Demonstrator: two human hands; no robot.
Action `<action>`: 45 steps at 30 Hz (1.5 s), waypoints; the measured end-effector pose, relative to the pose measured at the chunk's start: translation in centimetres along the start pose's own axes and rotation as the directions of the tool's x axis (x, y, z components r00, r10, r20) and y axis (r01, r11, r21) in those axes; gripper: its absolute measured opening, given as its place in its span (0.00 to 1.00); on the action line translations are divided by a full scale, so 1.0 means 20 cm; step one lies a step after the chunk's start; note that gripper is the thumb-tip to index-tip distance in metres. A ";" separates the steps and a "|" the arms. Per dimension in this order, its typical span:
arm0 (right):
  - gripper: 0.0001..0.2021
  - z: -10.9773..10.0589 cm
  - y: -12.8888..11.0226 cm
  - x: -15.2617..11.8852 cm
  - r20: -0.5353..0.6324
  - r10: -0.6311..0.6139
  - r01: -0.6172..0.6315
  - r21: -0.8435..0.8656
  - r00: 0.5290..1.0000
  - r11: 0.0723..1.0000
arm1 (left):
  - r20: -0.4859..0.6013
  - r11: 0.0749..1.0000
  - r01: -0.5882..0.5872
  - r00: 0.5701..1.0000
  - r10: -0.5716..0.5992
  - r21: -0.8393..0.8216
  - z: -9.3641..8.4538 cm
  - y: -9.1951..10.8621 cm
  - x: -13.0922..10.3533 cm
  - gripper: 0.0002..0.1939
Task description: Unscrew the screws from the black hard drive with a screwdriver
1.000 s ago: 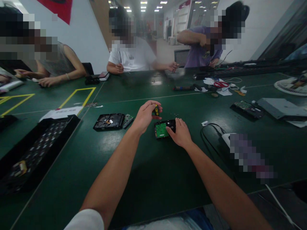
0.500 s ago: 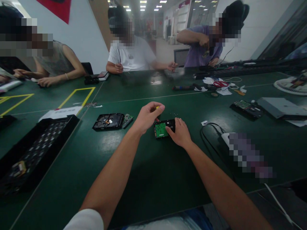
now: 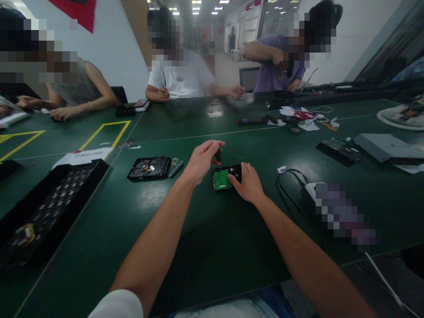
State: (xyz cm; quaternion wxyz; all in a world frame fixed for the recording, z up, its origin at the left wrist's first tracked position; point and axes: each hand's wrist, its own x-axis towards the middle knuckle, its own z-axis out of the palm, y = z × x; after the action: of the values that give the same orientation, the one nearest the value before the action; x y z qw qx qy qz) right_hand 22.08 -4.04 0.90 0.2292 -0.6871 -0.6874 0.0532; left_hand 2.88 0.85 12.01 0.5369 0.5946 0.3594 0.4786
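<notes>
A black hard drive (image 3: 221,179) lies on the green table with its green circuit board facing up. My right hand (image 3: 250,185) grips its right end, thumb over the board and fingers along the far side. Just above the drive's far left corner is my left hand (image 3: 202,161), its fingers closed round the dark handle of a small screwdriver (image 3: 218,154). Most of that tool is hidden by the fingers, and I cannot make out whether its tip touches the drive. Several tiny screws (image 3: 240,157) are scattered beyond the drive.
Left of my hands lie another hard drive (image 3: 149,168) and a loose circuit board (image 3: 175,167). A long black tray (image 3: 54,198) sits further left. To the right are a black cable (image 3: 288,201), a third drive (image 3: 341,149) and a grey metal box (image 3: 387,148). Three people sit opposite.
My left hand has turned slightly, so the handle's yellow part no longer shows and its dark side does. My right hand and the drive stay in place.
</notes>
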 end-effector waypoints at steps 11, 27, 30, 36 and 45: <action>0.42 0.00 0.00 0.00 0.007 0.002 -0.002 0.010 1.000 1.000 | 0.039 1.000 -0.007 0.999 0.008 -0.022 0.02 0.01 -0.01 0.14; 0.43 0.00 0.00 0.00 0.010 0.007 -0.007 0.008 1.000 1.000 | 0.014 0.991 0.062 0.998 -0.061 -0.120 0.03 0.03 -0.02 0.06; 0.42 0.01 0.00 0.00 -0.007 -0.005 0.005 0.005 1.000 1.000 | 0.016 0.995 0.051 0.999 -0.050 -0.085 0.02 0.03 -0.01 0.09; 0.42 0.01 0.01 0.00 0.006 0.003 -0.003 0.018 1.000 1.000 | 0.063 0.988 0.046 0.997 -0.037 -0.148 0.02 0.01 0.00 0.13; 0.43 0.02 0.02 0.01 0.020 0.006 -0.007 0.019 1.000 1.000 | 0.000 0.998 0.023 1.000 -0.023 -0.058 0.02 0.00 -0.01 0.14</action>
State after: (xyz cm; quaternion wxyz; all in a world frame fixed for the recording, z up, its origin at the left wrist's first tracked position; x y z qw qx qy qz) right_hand 22.31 -3.81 0.51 0.2288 -0.6866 -0.6868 0.0673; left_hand 3.28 0.51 12.07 0.5592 0.5746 0.3524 0.4826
